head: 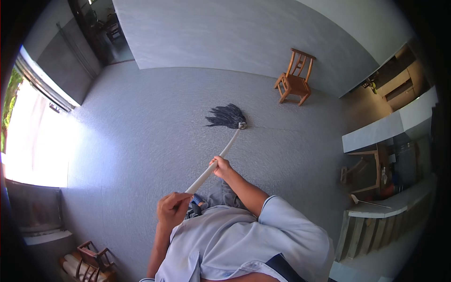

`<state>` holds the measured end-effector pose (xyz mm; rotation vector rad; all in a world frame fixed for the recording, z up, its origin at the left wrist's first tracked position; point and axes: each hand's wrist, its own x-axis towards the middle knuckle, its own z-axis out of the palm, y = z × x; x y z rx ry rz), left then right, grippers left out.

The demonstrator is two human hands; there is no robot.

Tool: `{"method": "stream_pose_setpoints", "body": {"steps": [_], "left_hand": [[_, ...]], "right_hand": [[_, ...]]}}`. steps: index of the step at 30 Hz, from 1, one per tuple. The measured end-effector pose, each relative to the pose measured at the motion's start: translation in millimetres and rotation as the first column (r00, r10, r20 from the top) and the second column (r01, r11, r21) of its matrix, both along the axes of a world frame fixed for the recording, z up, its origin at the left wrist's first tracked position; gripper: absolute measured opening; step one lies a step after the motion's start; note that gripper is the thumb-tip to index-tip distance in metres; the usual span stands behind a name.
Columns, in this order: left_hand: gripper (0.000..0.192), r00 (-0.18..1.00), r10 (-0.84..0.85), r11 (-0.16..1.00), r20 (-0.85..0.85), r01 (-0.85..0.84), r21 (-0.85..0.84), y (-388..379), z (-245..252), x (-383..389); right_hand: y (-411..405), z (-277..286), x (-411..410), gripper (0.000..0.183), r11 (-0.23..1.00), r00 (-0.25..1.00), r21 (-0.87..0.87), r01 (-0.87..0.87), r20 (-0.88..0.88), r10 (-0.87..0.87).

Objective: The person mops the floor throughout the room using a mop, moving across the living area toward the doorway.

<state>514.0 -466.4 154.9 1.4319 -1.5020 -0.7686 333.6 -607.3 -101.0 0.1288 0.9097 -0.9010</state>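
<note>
A string mop with a dark grey head [227, 116] lies against the grey floor [141, 123], its strands fanned out to the left. From the mop head a pale, smooth handle [202, 179] slants down and left towards my body. My right hand [221, 166] is wrapped around the middle of the handle. Near its upper end, my left hand [173, 208] grips it with bent fingers; the tip of the handle is hidden by that hand. Below the hands show my grey trousers and part of a blue shoe [196, 200].
A wooden chair [296, 84] stands by the far wall at right. A bright doorway [42, 134] opens at left, another doorway at top left. A counter with a ribbed front [373, 232] is at lower right, wooden seats [93, 257] at lower left.
</note>
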Motion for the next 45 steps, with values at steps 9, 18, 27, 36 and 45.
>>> {"method": "stream_pose_setpoints", "body": {"steps": [9, 18, 27, 36, 45], "left_hand": [[0.011, 0.976, 0.037, 0.965, -0.213, 0.020, 0.262, -80, -46, -40], [0.013, 0.771, 0.045, 0.924, -0.636, 0.210, 0.319, -119, -34, -88], [0.009, 0.717, 0.351, 0.935, -0.603, -0.236, 0.264, -88, -8, -61], [0.009, 0.453, 0.703, 0.627, -0.548, -0.759, 0.178, 13, 11, -66], [0.009, 0.025, 0.974, 0.070, -0.225, -0.979, 0.193, 26, 20, -133]], "right_hand": [[-19, -17, -93, 0.014, 0.960, 0.966, 0.127, 0.250, -0.092, -0.240], [-61, -28, -143, 0.012, 0.853, 0.942, 0.401, 0.334, -0.111, -0.317], [-95, 4, -50, 0.017, 0.863, 0.990, 0.505, 0.031, -0.131, 0.041], [-52, 14, 74, 0.002, 0.768, 0.856, 0.496, -0.405, -0.090, 0.509], [-21, 26, 129, 0.014, 0.415, 0.353, 0.296, -0.860, -0.243, 0.904]]}}
